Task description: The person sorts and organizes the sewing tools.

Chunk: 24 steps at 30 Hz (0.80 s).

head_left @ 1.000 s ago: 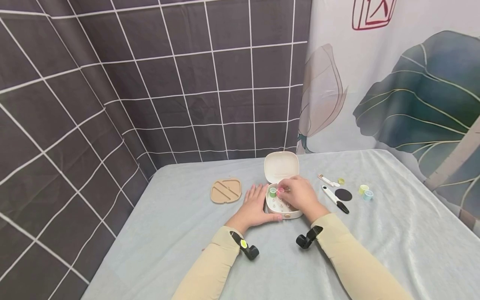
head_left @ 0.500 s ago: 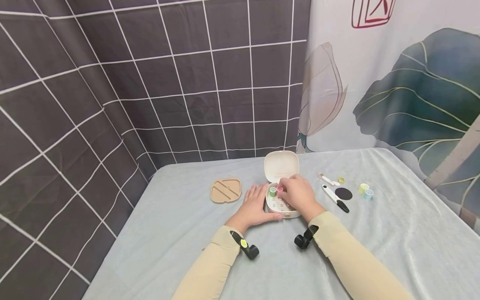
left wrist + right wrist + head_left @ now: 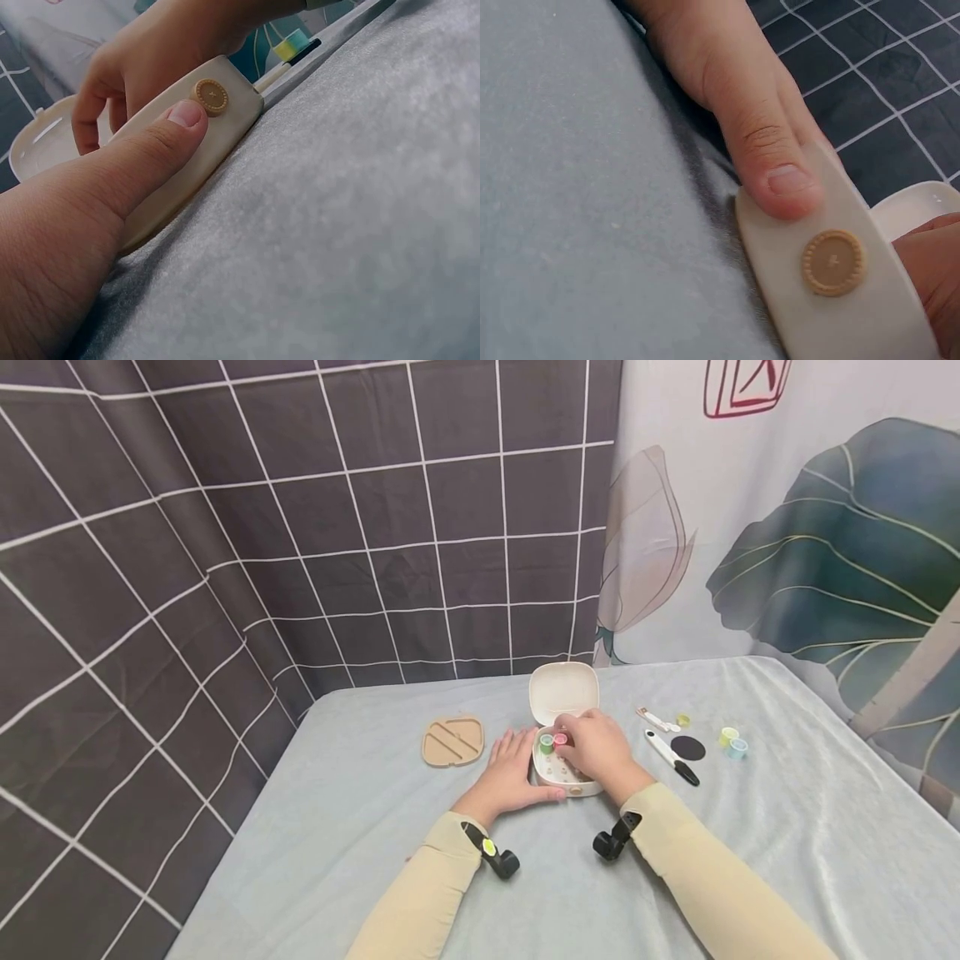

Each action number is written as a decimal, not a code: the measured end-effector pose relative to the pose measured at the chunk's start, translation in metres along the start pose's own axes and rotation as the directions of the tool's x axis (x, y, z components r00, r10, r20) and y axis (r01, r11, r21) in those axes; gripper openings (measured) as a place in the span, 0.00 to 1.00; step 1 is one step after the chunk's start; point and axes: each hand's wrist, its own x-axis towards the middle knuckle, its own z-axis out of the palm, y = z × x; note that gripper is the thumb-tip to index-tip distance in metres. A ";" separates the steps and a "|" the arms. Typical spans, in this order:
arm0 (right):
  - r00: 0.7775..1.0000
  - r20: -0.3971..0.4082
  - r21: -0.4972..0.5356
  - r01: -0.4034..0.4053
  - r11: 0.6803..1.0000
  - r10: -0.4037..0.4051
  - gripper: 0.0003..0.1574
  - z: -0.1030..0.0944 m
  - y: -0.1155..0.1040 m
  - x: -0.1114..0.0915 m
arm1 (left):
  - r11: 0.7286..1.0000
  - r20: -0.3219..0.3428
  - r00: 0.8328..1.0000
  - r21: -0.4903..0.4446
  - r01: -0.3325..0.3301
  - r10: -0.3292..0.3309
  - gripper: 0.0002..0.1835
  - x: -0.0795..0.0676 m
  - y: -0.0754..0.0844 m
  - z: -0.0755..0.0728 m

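so the right hand is down in the box, and its thumb and finger look pinched around the pink spool, near the back of the floor. the green spool sits just left of that pinch, and small pegs poke up on the near side of it. behind the pinch, the lid stands open.

left hand isn't clamped on anything: fingers laid straight along the box's left side, thumb flat on the front wall with its tip just beside the button.

left of that hand, on the cloth, is a tan tray with slots. off to the right of the pinching hand there's a white tool, a yellow ring, a black disc and a black-tipped tool. farther right, the yellow spool and blue spool sit side by side. dark grid curtain behind it all.
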 end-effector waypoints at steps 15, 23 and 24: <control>0.977 -0.207 0.033 -0.053 0.998 0.059 0.19 -0.048 0.091 -0.033 | 1.000 -0.006 1.000 -0.015 0.003 -0.003 0.65 0.001 -0.002 0.003; 0.942 -0.229 0.026 -0.245 0.969 0.244 0.25 -0.072 0.151 -0.063 | 1.000 -0.006 1.000 -0.021 0.015 -0.015 0.65 0.001 -0.002 0.003; 0.937 -0.223 0.030 -0.268 0.963 0.268 0.26 -0.072 0.157 -0.066 | 1.000 -0.005 1.000 -0.021 0.017 -0.017 0.65 0.001 -0.002 0.003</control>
